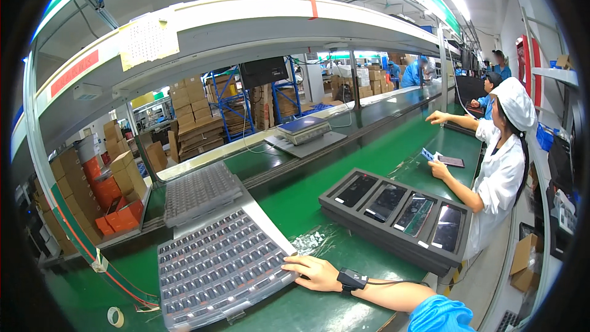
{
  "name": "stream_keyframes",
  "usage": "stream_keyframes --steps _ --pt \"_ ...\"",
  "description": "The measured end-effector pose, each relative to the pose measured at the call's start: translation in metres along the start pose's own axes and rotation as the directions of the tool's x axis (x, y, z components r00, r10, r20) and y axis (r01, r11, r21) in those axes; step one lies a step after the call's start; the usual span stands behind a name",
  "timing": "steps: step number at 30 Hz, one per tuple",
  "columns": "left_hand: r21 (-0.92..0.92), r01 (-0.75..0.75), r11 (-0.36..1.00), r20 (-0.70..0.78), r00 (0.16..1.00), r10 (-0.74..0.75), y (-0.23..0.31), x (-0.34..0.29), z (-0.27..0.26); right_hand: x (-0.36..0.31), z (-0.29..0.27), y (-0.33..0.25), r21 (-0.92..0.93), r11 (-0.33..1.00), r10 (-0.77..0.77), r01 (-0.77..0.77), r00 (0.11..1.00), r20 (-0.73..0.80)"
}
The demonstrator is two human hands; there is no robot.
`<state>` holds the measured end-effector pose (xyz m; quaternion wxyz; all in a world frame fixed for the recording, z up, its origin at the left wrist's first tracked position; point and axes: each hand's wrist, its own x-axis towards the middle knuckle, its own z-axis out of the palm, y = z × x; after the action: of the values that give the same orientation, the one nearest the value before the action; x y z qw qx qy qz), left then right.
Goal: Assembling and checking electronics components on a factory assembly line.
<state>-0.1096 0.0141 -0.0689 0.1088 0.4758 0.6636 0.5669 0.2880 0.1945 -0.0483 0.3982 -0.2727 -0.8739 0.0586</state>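
Observation:
From the lower right, my right hand (314, 272) reaches to the right edge of a clear plastic tray (224, 267), its fingers closed over the rim. Rows of small dark parts fill the tray's pockets. A second plastic tray (201, 192), looking mostly grey, lies just behind it. A black device (352, 280) with a cable is strapped to my right wrist. My left hand is out of view.
Right of my hand stands a stack of black foam trays (393, 221) holding several dark-screened phones. A person in white (498, 160) works beyond it, holding a blue item. A scale-like device (304, 129) sits across the green bench (289, 200). A tape roll (115, 316) lies lower left.

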Motion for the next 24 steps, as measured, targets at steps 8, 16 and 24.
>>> stream_keyframes --steps 8,16,24 --pt "0.095 -0.054 0.994 -0.006 0.998 0.055 -0.0014 0.0014 -0.0015 0.002 -0.002 -0.0037 -0.013 1.0 -0.015 0.015 0.999 -0.033" --pt "0.168 -0.106 0.98 -0.005 0.994 0.108 -0.003 0.002 -0.001 0.0006 -0.0014 -0.0009 0.016 1.0 -0.001 0.001 1.0 0.005" --pt "0.223 -0.168 0.96 -0.008 0.985 0.174 -0.0084 0.0037 0.0013 0.0018 -0.0047 -0.0036 0.018 1.0 0.022 -0.021 0.999 -0.04"
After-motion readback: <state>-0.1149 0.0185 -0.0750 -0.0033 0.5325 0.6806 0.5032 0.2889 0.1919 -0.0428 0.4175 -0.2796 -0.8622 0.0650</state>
